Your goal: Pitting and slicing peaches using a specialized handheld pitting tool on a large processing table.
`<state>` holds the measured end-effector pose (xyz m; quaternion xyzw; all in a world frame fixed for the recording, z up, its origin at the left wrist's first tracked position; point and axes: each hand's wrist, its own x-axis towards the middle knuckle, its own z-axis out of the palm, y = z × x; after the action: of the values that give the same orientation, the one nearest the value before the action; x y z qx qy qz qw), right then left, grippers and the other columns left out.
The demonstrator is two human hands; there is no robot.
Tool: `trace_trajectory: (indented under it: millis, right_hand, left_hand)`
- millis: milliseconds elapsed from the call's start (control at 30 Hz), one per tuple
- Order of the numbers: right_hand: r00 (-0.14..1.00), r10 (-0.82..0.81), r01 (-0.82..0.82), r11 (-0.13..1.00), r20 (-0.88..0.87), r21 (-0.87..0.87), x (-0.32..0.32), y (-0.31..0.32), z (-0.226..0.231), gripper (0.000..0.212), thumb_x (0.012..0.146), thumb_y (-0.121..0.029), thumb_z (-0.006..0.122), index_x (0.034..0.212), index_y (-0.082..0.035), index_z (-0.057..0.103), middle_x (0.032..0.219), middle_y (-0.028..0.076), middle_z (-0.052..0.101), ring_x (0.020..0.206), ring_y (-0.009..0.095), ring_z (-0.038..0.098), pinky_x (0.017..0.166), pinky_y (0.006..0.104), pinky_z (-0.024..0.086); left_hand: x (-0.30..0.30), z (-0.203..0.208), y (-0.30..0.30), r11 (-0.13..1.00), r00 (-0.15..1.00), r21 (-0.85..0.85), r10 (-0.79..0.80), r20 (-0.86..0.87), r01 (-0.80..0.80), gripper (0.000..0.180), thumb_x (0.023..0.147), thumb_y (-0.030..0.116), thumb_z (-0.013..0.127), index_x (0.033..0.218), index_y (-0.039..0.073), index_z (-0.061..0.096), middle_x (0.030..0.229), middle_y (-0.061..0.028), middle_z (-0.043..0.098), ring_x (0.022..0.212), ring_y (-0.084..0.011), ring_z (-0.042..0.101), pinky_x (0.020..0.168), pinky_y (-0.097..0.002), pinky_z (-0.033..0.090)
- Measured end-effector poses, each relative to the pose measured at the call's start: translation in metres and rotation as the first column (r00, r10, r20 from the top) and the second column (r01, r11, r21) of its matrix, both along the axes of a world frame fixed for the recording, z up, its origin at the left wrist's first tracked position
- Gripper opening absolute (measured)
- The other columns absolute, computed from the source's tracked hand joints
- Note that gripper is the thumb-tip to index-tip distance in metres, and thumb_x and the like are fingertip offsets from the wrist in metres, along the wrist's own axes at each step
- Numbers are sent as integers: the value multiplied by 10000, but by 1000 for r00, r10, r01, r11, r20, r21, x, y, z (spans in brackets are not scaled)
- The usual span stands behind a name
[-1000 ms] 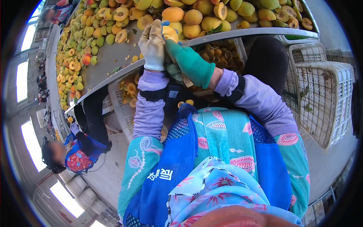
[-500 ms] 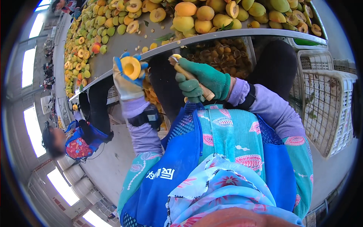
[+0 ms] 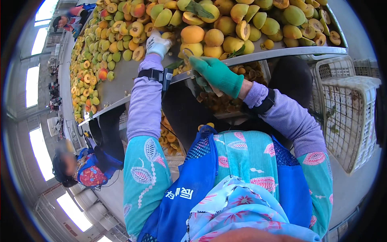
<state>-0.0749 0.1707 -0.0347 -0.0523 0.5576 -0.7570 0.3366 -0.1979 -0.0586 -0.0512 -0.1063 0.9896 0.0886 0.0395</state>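
Now left hand (image 3: pixel 158 43) reaching onto fruit (image 3: pixel 192 34), right hand (image 3: pixel 215 73) gripping knife (image 3: pixel 189 56)

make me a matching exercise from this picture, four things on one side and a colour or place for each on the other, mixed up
Things:
1. left hand
2. right hand
3. plastic crate
4. metal table

Colour or place:
A. white lattice walls, at the person's right side
B. in a green glove, at the table's near edge
C. grey surface bearing the yellow and orange fruit
D. in a white glove, reaching among the fruit

Pairs: 1-D, 2-B, 3-A, 4-C
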Motion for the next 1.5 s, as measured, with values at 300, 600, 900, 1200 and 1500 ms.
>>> trace_trajectory:
  millis: [300, 600, 900, 1200, 1500]
  right_hand:
    - [718, -43, 340, 892, -694, 297, 7, -18, -9, 418, 935, -414, 431, 910, -9, 531, 673, 198, 596, 641, 380, 602, 562, 461, 463]
    - [757, -180, 376, 906, -629, 194, 24, -12, -4, 438, 941, -409, 417, 928, 9, 550, 688, 194, 607, 591, 343, 612, 541, 436, 477]
    - [839, -203, 362, 901, -505, 240, 35, -11, -4, 432, 941, -397, 449, 903, 13, 579, 718, 189, 595, 660, 292, 592, 599, 383, 450]
    - [989, -96, 110, 985, 108, -129, 39, -7, 9, 473, 950, -457, 383, 765, -46, 528, 565, 39, 512, 449, 130, 471, 414, 274, 378]
    - [888, 117, 144, 847, 445, -511, 41, -19, -5, 443, 911, -563, 383, 753, -159, 470, 518, -37, 426, 390, 119, 388, 376, 279, 334]
  left_hand:
    - [108, 16, 31, 562, 764, 542, -299, -572, 625, 289, 867, 147, 602, 1107, -9, 563, 966, -124, 643, 860, -191, 636, 694, -266, 526]
    - [125, 23, 70, 387, 891, 813, -58, -450, 435, 430, 975, 314, 380, 1217, -31, 465, 1138, -192, 571, 1001, -280, 594, 859, -387, 498]
    - [128, 32, 100, 433, 876, 848, 220, -429, 306, 271, 949, 213, 482, 1031, -21, 591, 892, -101, 652, 744, -192, 641, 699, -312, 531]
    - [115, 32, 105, 298, 932, 932, 228, -280, 207, 378, 959, 304, 463, 964, -43, 610, 881, -119, 648, 693, -160, 623, 610, -276, 524]
    - [97, 24, 92, 351, 982, 919, -18, -189, 183, 320, 955, 241, 460, 972, -33, 624, 838, -79, 658, 668, -113, 597, 605, -238, 497]
